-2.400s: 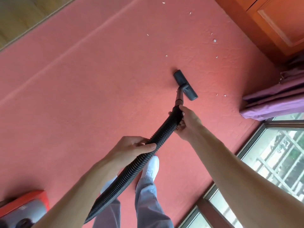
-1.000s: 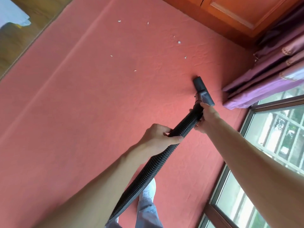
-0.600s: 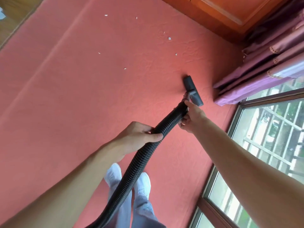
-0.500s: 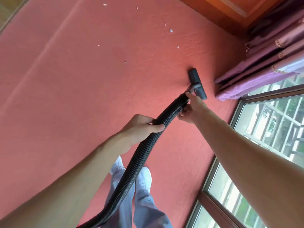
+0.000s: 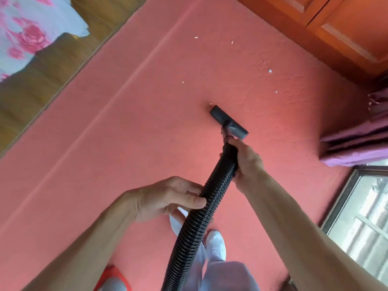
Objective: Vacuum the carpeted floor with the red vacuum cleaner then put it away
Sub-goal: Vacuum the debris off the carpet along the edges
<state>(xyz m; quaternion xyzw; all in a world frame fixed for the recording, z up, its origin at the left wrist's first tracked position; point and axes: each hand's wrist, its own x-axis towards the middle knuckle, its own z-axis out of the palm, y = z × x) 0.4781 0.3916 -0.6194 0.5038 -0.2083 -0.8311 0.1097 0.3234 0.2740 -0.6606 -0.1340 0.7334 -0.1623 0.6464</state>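
A black ribbed vacuum hose (image 5: 201, 217) runs from the bottom of the view up to a dark grey floor nozzle (image 5: 228, 122) lying flat on the red carpet (image 5: 105, 154). My right hand (image 5: 247, 162) grips the hose's top end just behind the nozzle. My left hand (image 5: 168, 198) holds the hose lower down, thumb over it. A corner of the red vacuum cleaner body (image 5: 112, 279) shows at the bottom edge. Several white scraps (image 5: 269, 70) lie on the carpet beyond the nozzle; one scrap (image 5: 211, 104) sits at its left tip.
A wooden cabinet (image 5: 346, 28) stands at the top right, purple curtains (image 5: 357, 141) hang to the floor at the right, and a window (image 5: 361, 223) is below them. A wooden bed frame (image 5: 42, 76) with flowered bedding (image 5: 25, 28) borders the carpet at top left. My white shoes (image 5: 214, 244) are underneath.
The nozzle has moved left, away from the curtains, toward the scattered scraps. The view swung so the bed and the vacuum body came into sight. Both hands kept their hold on the hose.
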